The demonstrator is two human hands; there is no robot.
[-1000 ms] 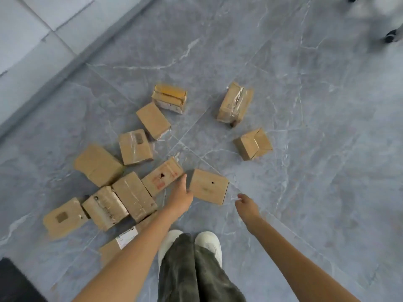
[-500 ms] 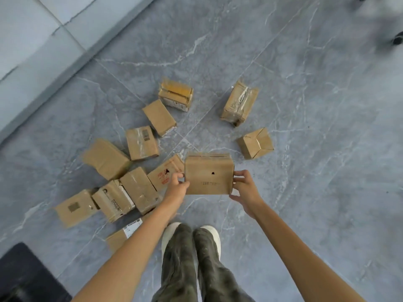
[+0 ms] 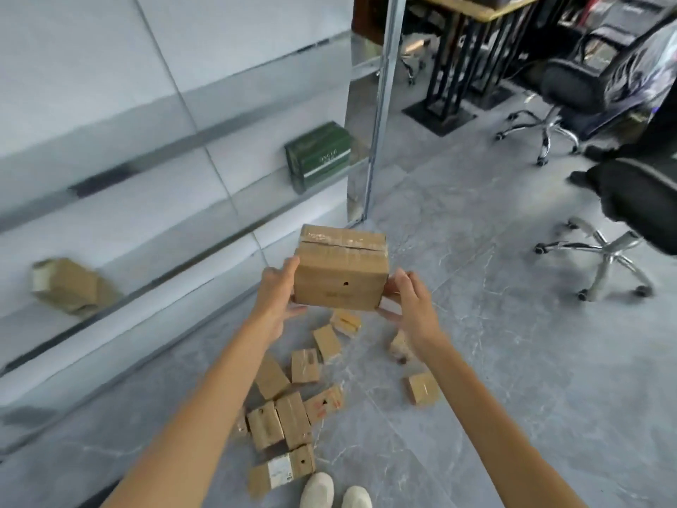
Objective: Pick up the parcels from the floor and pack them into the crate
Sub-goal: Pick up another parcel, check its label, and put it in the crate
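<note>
I hold a taped brown cardboard parcel up in front of me, well above the floor. My left hand grips its left end and my right hand grips its right end, fingers curled under it. Several more brown parcels lie scattered on the grey floor below, near my white shoes. One small parcel lies apart to the right. No crate is in view.
A pale wall with glass shelves stands at the left, holding a green box and a crumpled brown parcel. Black office chairs and a desk frame stand at the back right on the grey marble floor.
Both hands took hold of the parcel on the floor and lifted it up. The view has swung up from the floor toward the wall and chairs.
</note>
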